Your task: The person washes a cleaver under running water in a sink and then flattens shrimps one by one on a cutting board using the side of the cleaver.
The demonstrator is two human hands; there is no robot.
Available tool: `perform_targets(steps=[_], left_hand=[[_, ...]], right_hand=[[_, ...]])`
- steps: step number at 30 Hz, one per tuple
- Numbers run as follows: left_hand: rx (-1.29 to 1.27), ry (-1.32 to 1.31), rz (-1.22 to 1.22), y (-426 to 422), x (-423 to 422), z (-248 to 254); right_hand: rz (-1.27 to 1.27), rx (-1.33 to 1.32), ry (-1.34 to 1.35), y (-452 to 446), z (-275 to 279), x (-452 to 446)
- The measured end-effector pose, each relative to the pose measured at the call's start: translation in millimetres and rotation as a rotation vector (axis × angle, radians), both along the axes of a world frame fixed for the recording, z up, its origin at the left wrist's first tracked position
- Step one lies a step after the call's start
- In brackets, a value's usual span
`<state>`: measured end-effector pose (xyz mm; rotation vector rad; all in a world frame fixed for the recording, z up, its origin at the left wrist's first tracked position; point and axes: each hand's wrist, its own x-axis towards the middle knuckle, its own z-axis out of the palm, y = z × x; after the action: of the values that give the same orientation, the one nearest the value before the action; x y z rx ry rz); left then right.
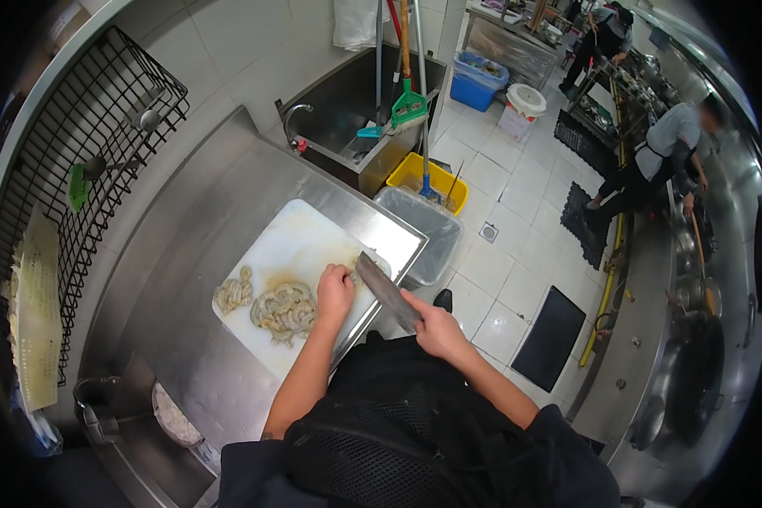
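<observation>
Big pile of shrimp (286, 309) on the white board (300, 222), just left of frame ctr; small pile (233, 293) beside it, at the board's left edge. L hand (336, 292), fingers curled, is over the board just right of the big pile; can't tell if it's holding anything. R hand (438, 328), ctr, grips the cleaver (384, 290), blade angled to upper left, tip nr board's right edge. Board's on the steel counter (178, 245). Sink (389, 162) upper ctr, yellow tub (460, 196) w/ mop head beside it. Two co-workers, upper right.
</observation>
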<state>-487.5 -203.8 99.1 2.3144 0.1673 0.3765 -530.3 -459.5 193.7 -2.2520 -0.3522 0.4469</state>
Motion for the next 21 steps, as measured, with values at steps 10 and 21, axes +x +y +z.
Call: perform_targets(steps=[10, 21], left_hand=[[-0.005, -0.010, 0.014, -2.4, -1.0, -3.9], [-0.022, -0.012, 0.031, -3.6, -2.3, -3.3]], right_hand=[[0.009, -0.097, 0.001, 0.9, -1.1, -0.4], [0.053, -0.090, -0.023, 3.3, -1.8, 3.4]])
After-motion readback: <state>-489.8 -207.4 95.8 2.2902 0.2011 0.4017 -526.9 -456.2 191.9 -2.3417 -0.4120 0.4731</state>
